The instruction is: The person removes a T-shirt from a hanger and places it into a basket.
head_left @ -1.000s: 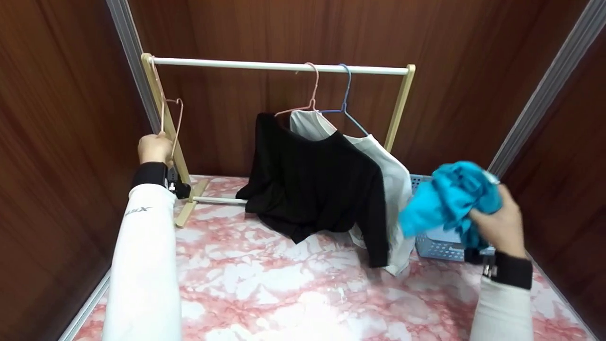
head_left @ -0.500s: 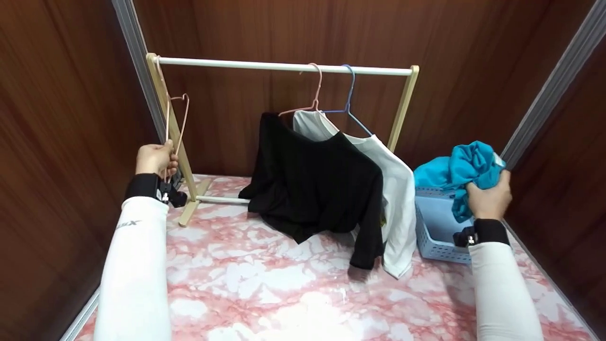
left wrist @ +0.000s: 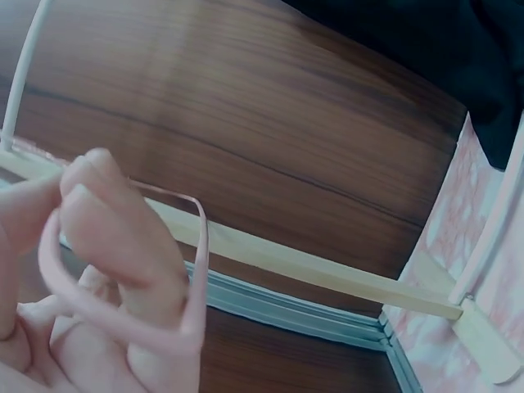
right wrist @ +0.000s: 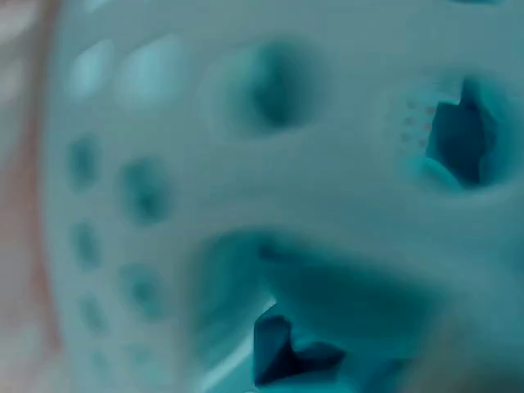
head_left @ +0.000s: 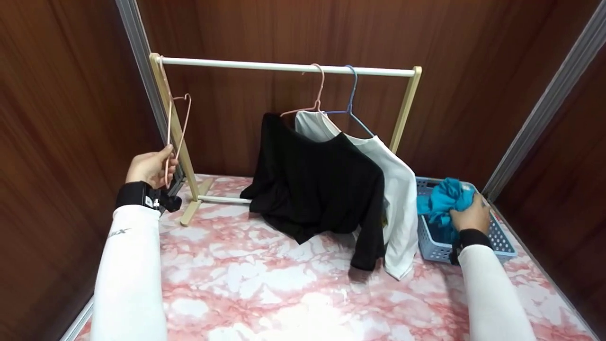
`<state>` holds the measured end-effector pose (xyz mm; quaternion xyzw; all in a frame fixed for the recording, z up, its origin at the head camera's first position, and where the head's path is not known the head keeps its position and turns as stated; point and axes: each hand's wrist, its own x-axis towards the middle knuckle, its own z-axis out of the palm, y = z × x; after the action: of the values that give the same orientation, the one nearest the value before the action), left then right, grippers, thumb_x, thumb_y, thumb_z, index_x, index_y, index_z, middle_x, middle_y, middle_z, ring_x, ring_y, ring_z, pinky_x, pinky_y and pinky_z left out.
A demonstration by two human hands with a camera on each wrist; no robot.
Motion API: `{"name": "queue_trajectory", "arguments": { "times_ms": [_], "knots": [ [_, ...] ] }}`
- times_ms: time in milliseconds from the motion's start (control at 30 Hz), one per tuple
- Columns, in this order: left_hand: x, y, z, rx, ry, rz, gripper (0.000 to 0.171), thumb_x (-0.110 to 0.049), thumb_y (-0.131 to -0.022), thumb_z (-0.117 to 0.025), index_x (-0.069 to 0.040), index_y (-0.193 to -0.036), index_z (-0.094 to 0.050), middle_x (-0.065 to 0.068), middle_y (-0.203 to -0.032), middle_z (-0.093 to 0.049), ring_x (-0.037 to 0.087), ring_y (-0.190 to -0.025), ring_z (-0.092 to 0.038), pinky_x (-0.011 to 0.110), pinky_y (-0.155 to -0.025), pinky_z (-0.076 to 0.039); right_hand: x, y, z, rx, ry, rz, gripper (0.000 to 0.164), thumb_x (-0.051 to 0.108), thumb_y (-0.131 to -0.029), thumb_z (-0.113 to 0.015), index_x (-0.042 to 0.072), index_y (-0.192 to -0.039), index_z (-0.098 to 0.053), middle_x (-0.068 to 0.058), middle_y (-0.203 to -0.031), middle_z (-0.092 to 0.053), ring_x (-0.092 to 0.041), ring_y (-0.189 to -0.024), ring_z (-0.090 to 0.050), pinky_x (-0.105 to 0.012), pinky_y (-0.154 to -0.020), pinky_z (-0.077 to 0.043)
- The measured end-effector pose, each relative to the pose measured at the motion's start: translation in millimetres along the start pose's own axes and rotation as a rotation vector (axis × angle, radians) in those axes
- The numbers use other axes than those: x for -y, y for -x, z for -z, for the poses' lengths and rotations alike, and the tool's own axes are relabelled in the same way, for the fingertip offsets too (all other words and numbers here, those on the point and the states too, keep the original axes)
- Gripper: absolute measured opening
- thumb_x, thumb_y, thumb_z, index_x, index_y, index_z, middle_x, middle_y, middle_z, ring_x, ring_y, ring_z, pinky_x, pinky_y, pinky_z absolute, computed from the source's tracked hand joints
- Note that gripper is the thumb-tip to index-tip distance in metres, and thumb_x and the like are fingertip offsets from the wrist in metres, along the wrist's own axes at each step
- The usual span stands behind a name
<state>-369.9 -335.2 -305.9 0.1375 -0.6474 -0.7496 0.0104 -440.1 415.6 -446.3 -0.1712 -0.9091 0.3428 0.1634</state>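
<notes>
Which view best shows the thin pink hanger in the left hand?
Head view: it shows the thin pink hanger from hook at the white rail to the left hand. Left wrist shows only part, close up; right wrist shows none of it.

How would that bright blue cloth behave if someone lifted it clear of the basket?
Probably floppy: the cloth bunches in soft folds in the right hand. Likely light, since that one hand holds it. Its loose end might catch on the perforated basket.
</notes>
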Motion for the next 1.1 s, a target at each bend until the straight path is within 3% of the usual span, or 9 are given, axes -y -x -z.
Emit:
{"name": "queue_trajectory", "arguments": {
  "times_ms": [167,333,433,533,733,867,967,1100],
  "knots": [
    [1.8,4.0,7.6,0.077,0.075,0.077,0.029,-0.038,-0.104,-0.059,-0.013,-0.089,-0.058,-0.005,-0.068,-0.070,0.006,-0.052,-0.060,0.021,-0.049,-0.051,-15.2,4.7,-8.3,0.141,0.132,0.026,0.085,0.023,-0.095,-0.065,-0.003,-0.160,-0.015,-0.050,-0.152,-0.020,-0.068,-0.142,-0.022,-0.075,-0.114,-0.029],
    [10.4,-2.5,17.7,0.146,0.077,0.116,0.038,-0.040,-0.105,-0.055,-0.016,-0.078,-0.067,-0.005,-0.068,-0.070,0.006,-0.055,-0.062,0.020,-0.054,-0.053,-17.9,6.9,-9.3,0.299,0.247,0.082,0.104,0.052,-0.094,-0.068,-0.004,-0.160,-0.011,-0.051,-0.154,-0.009,-0.072,-0.142,-0.011,-0.084,-0.107,-0.027],
    [18.2,-4.4,22.2,0.163,0.105,0.124,0.036,-0.037,-0.107,-0.052,-0.016,-0.081,-0.066,-0.005,-0.068,-0.069,0.006,-0.056,-0.062,0.019,-0.054,-0.053,-15.8,7.8,-12.3,0.322,0.292,0.104,0.113,0.065,-0.090,-0.065,-0.007,-0.159,-0.012,-0.050,-0.154,-0.007,-0.071,-0.142,-0.008,-0.085,-0.107,-0.022],
    [27.7,-4.9,23.9,0.137,0.145,0.139,0.033,-0.035,-0.107,-0.052,-0.015,-0.083,-0.062,-0.004,-0.069,-0.070,0.006,-0.056,-0.061,0.020,-0.053,-0.052,-12.3,10.1,-15.4,0.296,0.306,0.120,0.116,0.068,-0.090,-0.064,-0.010,-0.159,-0.010,-0.051,-0.154,-0.007,-0.071,-0.142,-0.007,-0.085,-0.109,-0.016],
    [51.4,-8.9,16.7,0.064,0.179,0.159,0.038,-0.033,-0.108,-0.050,-0.013,-0.079,-0.065,-0.003,-0.068,-0.069,0.008,-0.057,-0.060,0.021,-0.055,-0.052,3.7,17.9,-16.7,0.148,0.195,0.150,0.099,0.052,-0.099,-0.060,-0.008,-0.160,-0.010,-0.046,-0.160,-0.001,-0.066,-0.146,0.002,-0.085,-0.112,-0.001],
    [74.1,-16.9,5.1,0.031,0.155,0.152,0.039,-0.032,-0.110,-0.046,-0.015,-0.080,-0.065,-0.004,-0.067,-0.068,0.008,-0.060,-0.063,0.022,-0.058,-0.053,25.6,26.1,-14.8,-0.031,0.055,0.214,0.072,0.034,-0.104,-0.055,-0.006,-0.156,-0.026,-0.039,-0.161,-0.015,-0.057,-0.149,-0.006,-0.080,-0.114,-0.011],
    [93.7,-23.7,-8.4,-0.022,0.144,0.132,0.027,-0.029,-0.110,-0.048,-0.015,-0.091,-0.061,-0.004,-0.069,-0.066,0.008,-0.062,-0.064,0.022,-0.062,-0.055,48.9,33.1,-13.4,-0.236,-0.105,0.345,0.048,0.021,-0.104,-0.056,-0.005,-0.143,-0.044,-0.032,-0.155,-0.035,-0.050,-0.144,-0.022,-0.070,-0.114,-0.024],
    [116.5,-33.6,-33.3,-0.090,0.099,0.085,0.012,-0.023,-0.109,-0.050,-0.012,-0.108,-0.054,-0.007,-0.072,-0.061,0.005,-0.066,-0.062,0.020,-0.065,-0.056,86.9,46.7,-9.8,-0.489,-0.304,0.619,0.025,0.007,-0.098,-0.058,-0.007,-0.119,-0.059,-0.027,-0.135,-0.055,-0.045,-0.127,-0.039,-0.054,-0.108,-0.031]
  ]
}}
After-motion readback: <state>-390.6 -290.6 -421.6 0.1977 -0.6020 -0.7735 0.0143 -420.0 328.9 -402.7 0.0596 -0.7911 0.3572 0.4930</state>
